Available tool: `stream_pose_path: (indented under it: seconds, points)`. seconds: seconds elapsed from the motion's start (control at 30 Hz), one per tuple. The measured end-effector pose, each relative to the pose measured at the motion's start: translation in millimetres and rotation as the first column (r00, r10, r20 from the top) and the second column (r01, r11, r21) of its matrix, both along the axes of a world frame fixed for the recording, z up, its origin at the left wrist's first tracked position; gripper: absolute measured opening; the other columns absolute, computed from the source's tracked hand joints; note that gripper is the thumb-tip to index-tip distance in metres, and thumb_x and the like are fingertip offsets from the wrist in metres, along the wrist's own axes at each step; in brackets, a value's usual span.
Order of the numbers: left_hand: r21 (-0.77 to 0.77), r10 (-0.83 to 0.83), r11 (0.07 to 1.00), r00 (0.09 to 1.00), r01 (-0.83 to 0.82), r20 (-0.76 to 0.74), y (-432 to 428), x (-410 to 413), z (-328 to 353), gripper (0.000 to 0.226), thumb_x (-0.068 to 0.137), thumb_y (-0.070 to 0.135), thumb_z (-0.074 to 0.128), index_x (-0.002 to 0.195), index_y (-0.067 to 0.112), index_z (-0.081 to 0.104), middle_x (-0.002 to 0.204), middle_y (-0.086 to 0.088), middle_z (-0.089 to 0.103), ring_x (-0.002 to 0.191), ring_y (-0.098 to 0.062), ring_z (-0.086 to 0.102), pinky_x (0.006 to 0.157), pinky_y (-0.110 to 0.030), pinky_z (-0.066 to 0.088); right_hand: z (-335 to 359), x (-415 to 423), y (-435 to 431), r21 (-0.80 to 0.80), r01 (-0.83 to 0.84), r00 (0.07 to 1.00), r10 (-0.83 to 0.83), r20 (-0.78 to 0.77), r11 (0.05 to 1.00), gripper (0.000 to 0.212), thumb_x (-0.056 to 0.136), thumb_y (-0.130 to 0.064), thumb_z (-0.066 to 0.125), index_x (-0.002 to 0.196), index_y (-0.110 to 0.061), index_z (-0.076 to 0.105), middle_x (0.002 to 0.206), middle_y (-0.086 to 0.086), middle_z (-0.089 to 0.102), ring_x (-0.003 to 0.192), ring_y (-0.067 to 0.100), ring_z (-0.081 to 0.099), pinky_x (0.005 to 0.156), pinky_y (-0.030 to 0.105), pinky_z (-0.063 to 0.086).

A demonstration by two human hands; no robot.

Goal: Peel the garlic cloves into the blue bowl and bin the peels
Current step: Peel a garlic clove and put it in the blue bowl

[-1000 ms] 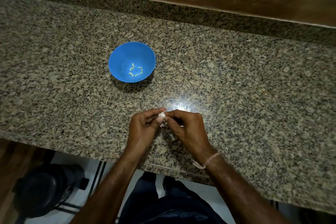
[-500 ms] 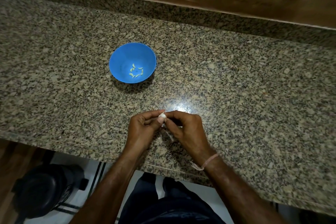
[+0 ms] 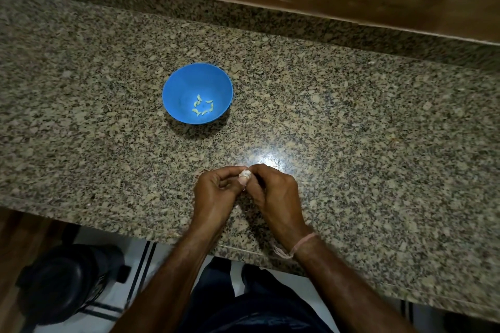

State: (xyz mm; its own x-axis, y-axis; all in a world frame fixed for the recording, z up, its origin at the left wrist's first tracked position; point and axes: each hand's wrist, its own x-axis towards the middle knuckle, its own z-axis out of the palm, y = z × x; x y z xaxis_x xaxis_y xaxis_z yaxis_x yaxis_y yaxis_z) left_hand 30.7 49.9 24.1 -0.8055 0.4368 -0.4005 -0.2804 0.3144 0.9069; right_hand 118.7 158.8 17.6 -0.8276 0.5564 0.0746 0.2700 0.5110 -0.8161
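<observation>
Just changed: next to nothing; over the last second the left hand [image 3: 216,192] and the right hand [image 3: 273,192] have stayed pressed together at the lower middle of the frame; the round blue plastic bowl [image 3: 184,84] shows the same few peeled yellowish cloves [image 3: 203,108]; only the view has drifted a touch
Left hand: fingers curled, thumb and forefinger pinching the small pale garlic clove [image 3: 244,173] from the left
Right hand: curled as well, its fingertips nipping the same clove from the right; a thin pink thread [image 3: 300,244] circles that wrist
Clove: held between the two hands just above the speckled granite bench [image 3: 351,130], beside a bright glare spot; whether any skin has come loose is too small to tell
Bowl: upper left of the hands and well apart from them, upright on the bench; the peeled cloves lie in a loose ring at its bottom
Bin: a dark round container [image 3: 67,281] on the floor at the lower left, below the bench edge; probably the bin, though I cannot be sure
Peels: too small against the speckle to pick out
Meaning for the task: several cloves look done; this one seems stubborn and not yet ready to drop; the peels are not yet binned
Next: likely more nail work on the skin, then a reach up and left to the bowl
</observation>
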Motion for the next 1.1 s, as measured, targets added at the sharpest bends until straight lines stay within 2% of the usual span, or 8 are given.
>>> stream_pose_path:
  seconds: [0.13,0.27,0.5,0.6,0.7,0.87,0.97,1.1]
  points:
    - [-0.004,0.013,1.000,1.000,-0.013,0.003,-2.6,-3.4,-1.0,0.020,0.090,0.005,0.076,0.109,0.011,0.079,0.096,-0.001,0.081,0.092,-0.015,0.077,0.081,-0.028,0.062,-3.9,0.1,1.1,-0.188,-0.002,0.999,-0.007,-0.048,0.982,0.017,0.103,-0.025,0.067,0.111,-0.015,0.078,0.095,-0.008,0.076,0.085,0.002,0.069,0.073,0.018,0.053]
    - [-0.031,-0.023,0.999,1.000,0.023,0.011,-2.9,-7.8,-2.1,0.024,0.089,0.012,0.080,0.112,0.012,0.079,0.095,-0.002,0.081,0.093,-0.018,0.077,0.088,-0.039,0.063,-10.9,0.6,-0.1,-0.557,0.076,0.989,-0.135,-0.066,0.827,0.013,0.101,-0.018,0.069,0.108,-0.015,0.079,0.101,-0.003,0.079,0.098,0.016,0.074,0.087,0.041,0.062]
    - [-0.119,-0.067,0.991,0.996,0.059,-0.065,-4.1,-7.3,-4.6,0.029,0.086,0.011,0.082,0.115,0.012,0.078,0.097,0.000,0.080,0.091,-0.011,0.076,0.086,-0.034,0.063,-21.7,1.9,6.0,-0.698,0.146,0.981,-0.196,0.008,0.701,0.007,0.097,-0.013,0.072,0.101,-0.011,0.077,0.097,0.010,0.078,0.095,0.035,0.075,0.088,0.056,0.062]
    - [-0.284,-0.159,0.956,0.937,0.069,-0.309,-6.6,-13.0,-5.5,0.029,0.087,0.016,0.082,0.116,0.017,0.078,0.095,0.007,0.077,0.084,-0.003,0.071,0.079,-0.020,0.060,-25.8,6.9,13.5,-0.635,0.158,0.985,-0.165,0.049,0.756,0.004,0.094,-0.010,0.074,0.097,-0.011,0.077,0.091,0.008,0.078,0.090,0.031,0.075,0.084,0.044,0.064]
    - [-0.417,-0.316,0.905,0.784,0.081,-0.534,-4.1,-29.6,-13.6,0.031,0.091,0.011,0.076,0.122,0.010,0.074,0.110,-0.004,0.074,0.096,-0.016,0.069,0.087,-0.024,0.051,-30.2,13.4,13.0,-0.563,0.143,0.988,-0.084,0.129,0.814,0.003,0.092,-0.009,0.076,0.090,-0.010,0.077,0.087,0.004,0.078,0.085,0.023,0.074,0.078,0.030,0.062]
    - [-0.554,-0.469,0.823,0.695,0.121,-0.545,-0.7,-42.9,-22.5,0.049,0.088,0.008,0.078,0.134,0.012,0.063,0.118,-0.008,0.065,0.106,-0.025,0.062,0.078,-0.028,0.042,-38.6,15.3,-0.8,-0.366,0.110,0.961,-0.004,0.277,0.924,0.008,0.088,-0.011,0.081,0.081,-0.013,0.078,0.077,-0.013,0.075,0.071,-0.006,0.068,0.066,0.006,0.047]
    - [-0.508,-0.396,0.859,0.708,0.061,-0.585,-18.6,-25.2,-28.9,0.063,0.085,0.019,0.082,0.139,0.013,0.049,0.126,-0.006,0.050,0.113,-0.024,0.050,0.080,-0.035,0.045,-37.3,12.1,-5.7,-0.272,0.116,0.947,-0.023,0.322,0.955,0.011,0.087,-0.010,0.080,0.077,-0.014,0.077,0.076,-0.011,0.075,0.071,-0.005,0.068,0.067,0.010,0.051]
    - [-0.479,-0.325,0.877,0.778,0.035,-0.538,-44.8,-1.1,-46.8,0.035,0.092,0.029,0.073,0.116,0.019,0.050,0.113,-0.001,0.049,0.098,-0.024,0.054,0.069,-0.036,0.044,-34.0,8.2,-7.6,-0.258,0.189,0.927,-0.085,0.366,0.947,0.015,0.082,-0.007,0.077,0.072,-0.017,0.078,0.074,-0.008,0.077,0.072,0.002,0.072,0.074,0.022,0.060]
